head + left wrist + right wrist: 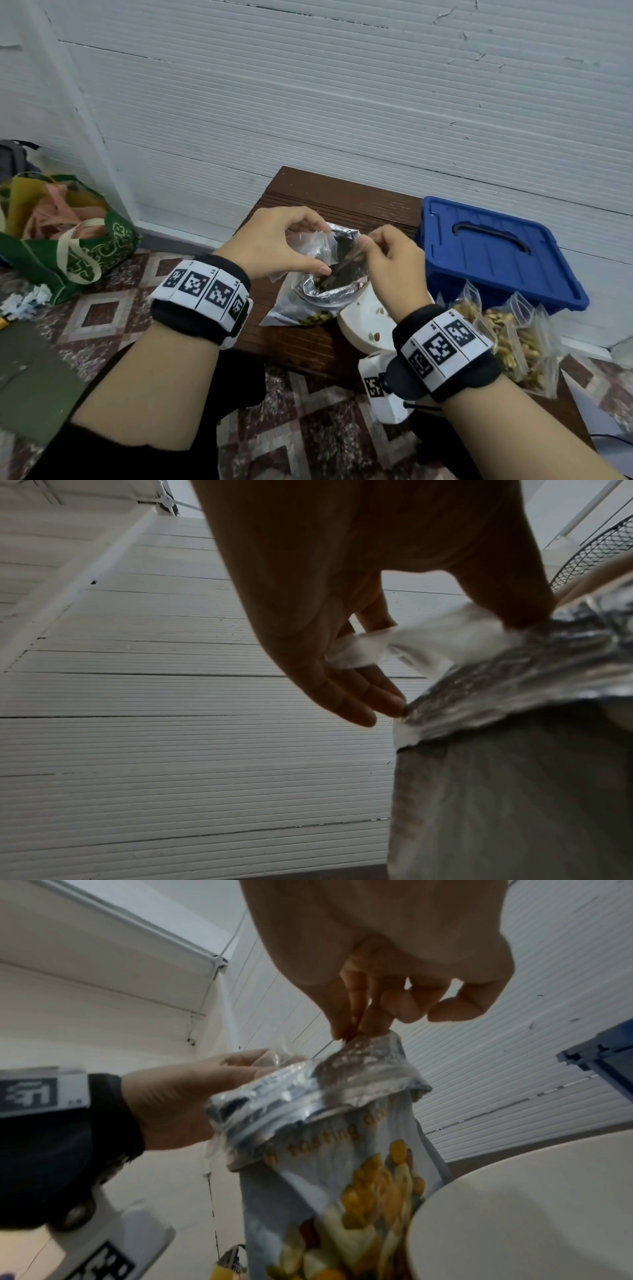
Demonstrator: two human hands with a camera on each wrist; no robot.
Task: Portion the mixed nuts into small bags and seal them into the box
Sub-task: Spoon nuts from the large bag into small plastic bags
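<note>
At frame centre a small clear zip bag (310, 240) is held just above the foil-lined nut pouch's (329, 291) upright mouth, the left hand (274, 243) pinching its left edge, the right hand (390, 260) its right, filled bags (507, 335) and blue lidded box (496, 253) farther right.

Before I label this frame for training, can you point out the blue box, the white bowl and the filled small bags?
blue box (493, 246): head view, on its lid.
white bowl (363, 320): head view, inner wall.
filled small bags (513, 339): head view, nut-filled middle.

Wooden table (301, 346) bears bowl (363, 325), box (496, 253).
</note>
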